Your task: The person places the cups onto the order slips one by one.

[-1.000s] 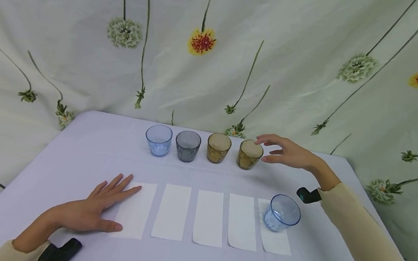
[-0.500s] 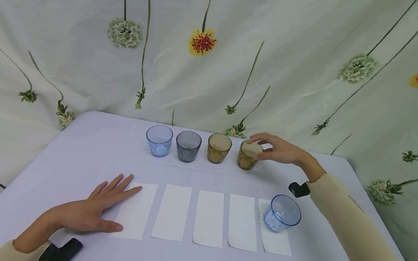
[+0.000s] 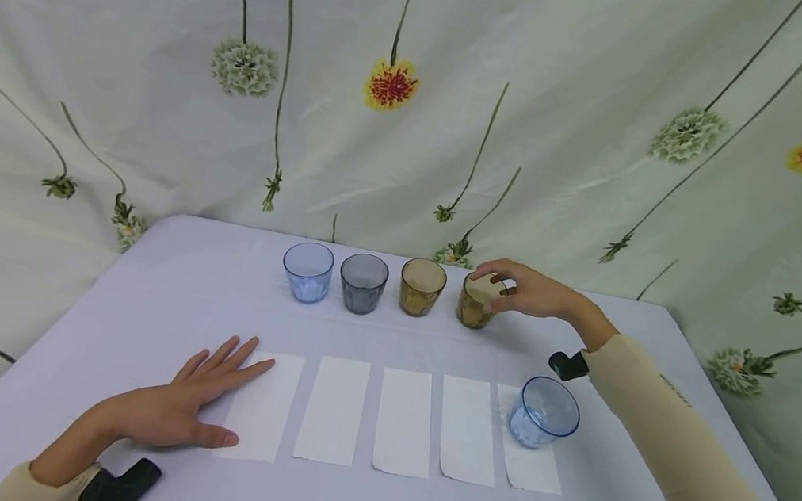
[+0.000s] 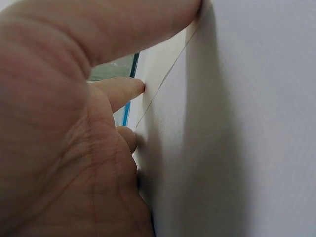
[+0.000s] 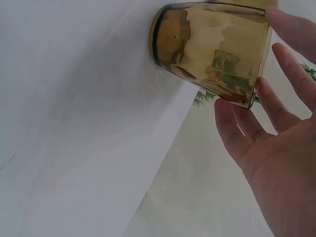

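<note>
While one blue tumbler [image 3: 532,429] already stands on the rightmost paper strip [image 3: 537,475], the other four strips [image 3: 403,422] bear none, so the work seems early. Four tumblers [image 3: 363,291] are left at the back of the tabletop [image 3: 226,287]; the right hand [image 3: 536,292] curls thumb and fingers around the end amber tumbler [image 3: 472,312]. The left hand [image 3: 176,407] lies with fingers spread, touching the leftmost strip [image 3: 266,414].

My R hand [image 3: 532,291] grips the end amber glass [image 3: 471,309] at the rim, just R of ctr; 2nd amber glass [image 3: 421,290], grey glass [image 3: 363,287], far blue glass [image 3: 308,276] line up leftward. My L hand [image 3: 180,402] lies splayed, lower L, touching the 1st white strip [image 3: 267,410] of 5; near blue glass [image 3: 542,414] stands on the 5th white strip [image 3: 535,475], lower R.
</note>
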{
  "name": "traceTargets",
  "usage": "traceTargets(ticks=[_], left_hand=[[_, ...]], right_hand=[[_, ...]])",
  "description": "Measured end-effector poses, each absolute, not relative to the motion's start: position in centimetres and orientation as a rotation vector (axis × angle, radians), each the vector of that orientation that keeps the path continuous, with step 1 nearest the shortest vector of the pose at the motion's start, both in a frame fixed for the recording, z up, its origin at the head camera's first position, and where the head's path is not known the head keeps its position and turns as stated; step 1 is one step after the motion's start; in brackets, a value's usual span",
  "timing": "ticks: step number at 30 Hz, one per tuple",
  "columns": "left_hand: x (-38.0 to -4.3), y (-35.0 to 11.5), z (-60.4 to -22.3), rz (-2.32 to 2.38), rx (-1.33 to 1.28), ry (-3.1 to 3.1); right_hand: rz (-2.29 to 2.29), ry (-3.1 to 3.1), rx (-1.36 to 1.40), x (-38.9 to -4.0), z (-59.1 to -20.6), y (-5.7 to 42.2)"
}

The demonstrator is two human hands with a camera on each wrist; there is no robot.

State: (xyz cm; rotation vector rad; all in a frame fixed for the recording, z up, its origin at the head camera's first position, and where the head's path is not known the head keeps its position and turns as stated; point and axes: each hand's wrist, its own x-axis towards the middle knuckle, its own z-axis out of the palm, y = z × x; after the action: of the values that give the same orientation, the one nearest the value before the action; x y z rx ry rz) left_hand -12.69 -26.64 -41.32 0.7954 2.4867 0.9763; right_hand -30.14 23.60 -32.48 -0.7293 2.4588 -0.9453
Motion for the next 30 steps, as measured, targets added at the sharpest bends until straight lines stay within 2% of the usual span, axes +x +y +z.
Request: traceTargets(ticks=[30], left_hand=[[-12.76,-26.72,-41.38,0.97,0.811,2.49]], right_hand=[[-0.899,2.462,-0.763,-30.29,-32.68,23.63]])
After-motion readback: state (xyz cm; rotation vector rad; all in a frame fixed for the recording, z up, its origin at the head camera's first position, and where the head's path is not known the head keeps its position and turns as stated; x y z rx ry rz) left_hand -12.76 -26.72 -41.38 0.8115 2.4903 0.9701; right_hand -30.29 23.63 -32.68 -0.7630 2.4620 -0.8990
